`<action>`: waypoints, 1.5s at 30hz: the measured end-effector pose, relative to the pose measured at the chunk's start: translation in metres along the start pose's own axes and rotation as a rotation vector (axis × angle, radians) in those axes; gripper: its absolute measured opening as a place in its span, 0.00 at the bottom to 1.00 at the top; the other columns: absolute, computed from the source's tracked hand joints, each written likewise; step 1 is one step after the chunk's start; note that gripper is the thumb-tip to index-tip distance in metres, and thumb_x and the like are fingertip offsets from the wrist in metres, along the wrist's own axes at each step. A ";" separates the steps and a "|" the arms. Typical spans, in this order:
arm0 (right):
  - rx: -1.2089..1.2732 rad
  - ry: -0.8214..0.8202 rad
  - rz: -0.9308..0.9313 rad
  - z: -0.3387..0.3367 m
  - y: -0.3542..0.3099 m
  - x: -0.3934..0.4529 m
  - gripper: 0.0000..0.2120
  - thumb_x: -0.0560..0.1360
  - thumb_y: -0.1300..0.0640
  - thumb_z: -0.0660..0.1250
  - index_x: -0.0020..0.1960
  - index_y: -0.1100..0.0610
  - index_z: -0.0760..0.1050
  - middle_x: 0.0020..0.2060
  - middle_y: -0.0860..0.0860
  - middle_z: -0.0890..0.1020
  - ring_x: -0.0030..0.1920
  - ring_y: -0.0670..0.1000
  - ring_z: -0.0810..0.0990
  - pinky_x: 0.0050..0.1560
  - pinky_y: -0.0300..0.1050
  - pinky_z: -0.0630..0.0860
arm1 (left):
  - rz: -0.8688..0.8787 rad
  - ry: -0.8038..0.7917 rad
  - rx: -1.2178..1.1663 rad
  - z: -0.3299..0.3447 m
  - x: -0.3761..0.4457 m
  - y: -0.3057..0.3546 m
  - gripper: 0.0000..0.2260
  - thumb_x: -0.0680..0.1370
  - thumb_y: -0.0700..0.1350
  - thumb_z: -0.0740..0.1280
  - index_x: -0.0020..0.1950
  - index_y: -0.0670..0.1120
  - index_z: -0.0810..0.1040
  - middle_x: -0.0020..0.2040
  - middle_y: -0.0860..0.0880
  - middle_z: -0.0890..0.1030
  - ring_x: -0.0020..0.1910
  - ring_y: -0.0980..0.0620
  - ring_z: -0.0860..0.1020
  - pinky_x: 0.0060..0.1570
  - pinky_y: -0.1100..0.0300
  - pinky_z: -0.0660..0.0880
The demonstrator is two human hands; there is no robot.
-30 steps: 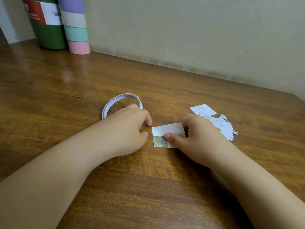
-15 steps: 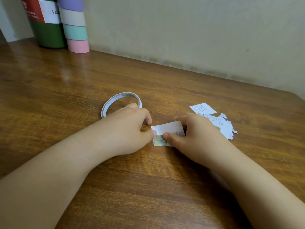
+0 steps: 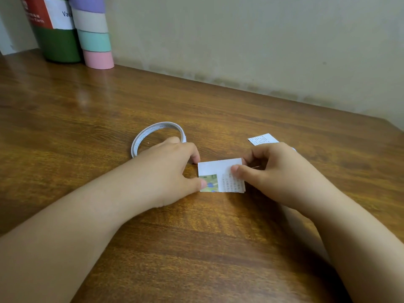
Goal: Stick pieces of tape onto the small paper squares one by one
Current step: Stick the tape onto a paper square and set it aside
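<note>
A small paper square (image 3: 220,176), white with printed text and a green picture in its lower left corner, lies flat on the wooden table (image 3: 196,248). My left hand (image 3: 170,169) presses its left edge with thumb and forefinger. My right hand (image 3: 275,171) pins the right part with its thumb on top, fingers curled behind. A thin white tape roll (image 3: 150,133) lies flat just behind my left hand. Whether a tape piece is on the square, I cannot tell.
More printed paper pieces (image 3: 263,139) lie behind my right hand, mostly hidden by it. At the back left stand a green canister (image 3: 54,33) and a stack of pastel tape rolls (image 3: 93,33) against the wall. The table edge runs along the wall.
My left thumb has moved right onto the square's left edge. My right thumb has slid up and right, uncovering the printed text and the green picture.
</note>
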State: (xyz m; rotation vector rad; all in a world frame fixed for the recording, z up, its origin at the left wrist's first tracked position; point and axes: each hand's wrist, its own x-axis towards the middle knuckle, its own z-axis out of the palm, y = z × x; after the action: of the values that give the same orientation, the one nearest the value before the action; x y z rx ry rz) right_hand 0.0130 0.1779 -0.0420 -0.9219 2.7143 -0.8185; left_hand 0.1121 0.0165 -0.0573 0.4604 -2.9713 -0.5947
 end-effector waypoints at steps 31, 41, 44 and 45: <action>0.452 0.002 0.045 0.007 -0.010 -0.016 0.08 0.70 0.51 0.72 0.35 0.53 0.78 0.35 0.50 0.84 0.32 0.45 0.78 0.38 0.41 0.72 | 0.046 0.083 -0.235 0.000 -0.004 0.004 0.10 0.70 0.52 0.72 0.39 0.54 0.70 0.38 0.57 0.68 0.30 0.60 0.67 0.29 0.67 0.62; 0.901 0.147 -0.149 -0.007 -0.015 -0.018 0.06 0.63 0.52 0.71 0.31 0.55 0.78 0.31 0.52 0.83 0.33 0.46 0.80 0.33 0.34 0.73 | 0.082 0.220 -0.994 -0.016 -0.006 0.009 0.04 0.66 0.52 0.73 0.38 0.54 0.83 0.24 0.57 0.74 0.27 0.59 0.69 0.30 0.67 0.66; 0.951 0.134 -0.174 -0.007 -0.018 -0.019 0.06 0.64 0.54 0.73 0.30 0.54 0.78 0.30 0.51 0.82 0.33 0.46 0.78 0.32 0.32 0.71 | 0.118 0.222 -1.010 -0.017 -0.008 0.011 0.07 0.63 0.54 0.70 0.36 0.53 0.83 0.23 0.56 0.74 0.26 0.58 0.70 0.31 0.66 0.68; 0.948 0.133 -0.186 -0.006 -0.018 -0.019 0.07 0.65 0.55 0.74 0.30 0.54 0.78 0.30 0.51 0.81 0.33 0.46 0.78 0.33 0.33 0.72 | 0.123 0.224 -1.018 -0.017 -0.008 0.012 0.06 0.64 0.53 0.71 0.35 0.52 0.83 0.23 0.56 0.73 0.26 0.58 0.69 0.32 0.64 0.68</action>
State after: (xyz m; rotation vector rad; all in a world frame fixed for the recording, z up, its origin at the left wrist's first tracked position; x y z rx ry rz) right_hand 0.0355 0.1807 -0.0274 -0.8704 1.9042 -1.9821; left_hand 0.1189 0.0232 -0.0371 0.2079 -2.0704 -1.7141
